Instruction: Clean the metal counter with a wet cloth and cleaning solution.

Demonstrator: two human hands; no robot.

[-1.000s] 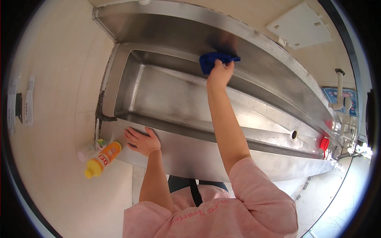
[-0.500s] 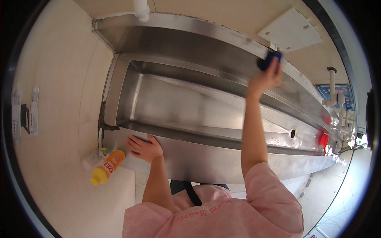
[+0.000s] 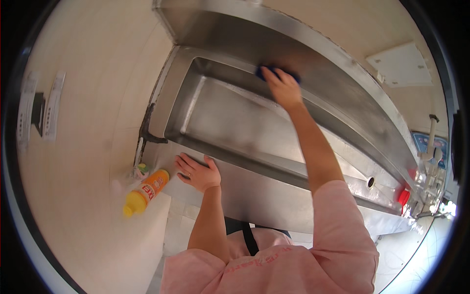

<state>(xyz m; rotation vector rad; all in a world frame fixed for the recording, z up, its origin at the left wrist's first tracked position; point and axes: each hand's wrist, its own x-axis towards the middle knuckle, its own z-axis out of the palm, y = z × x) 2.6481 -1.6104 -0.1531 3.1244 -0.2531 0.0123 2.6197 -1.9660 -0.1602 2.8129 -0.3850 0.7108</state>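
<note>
The person's right hand [image 3: 285,90] holds a blue cloth [image 3: 293,77]. The fingers are bent over the cloth and cover the middle of it, so only dark blue bits show at the fingertips and past the side of the hand. The cloth is bunched up small and looks soft. It is under the right hand, at the far side of a long metal sink [image 3: 230,112], where the far edge meets the tall back wall [image 3: 352,93].

The sink is gray and shiny. Nearer to the person than the right hand, its bottom is bright in some spots and dull in others. To the right of that hand, down low, is a round drain hole [image 3: 371,183] with a dark middle. Past the hole is a small red thing [image 3: 403,197].

The left hand [image 3: 199,172] is wide, with its fingers spread and its palm down on the flat near edge of the sink. It has a ring on one finger and holds nothing. Just to the left of this hand is an orange bottle [image 3: 152,188] with a yellow top, tipped away from the hand in this view. Behind the bottle is a see-through thing with a bit of green [image 3: 142,169], too blurry to tell what it is.
</note>
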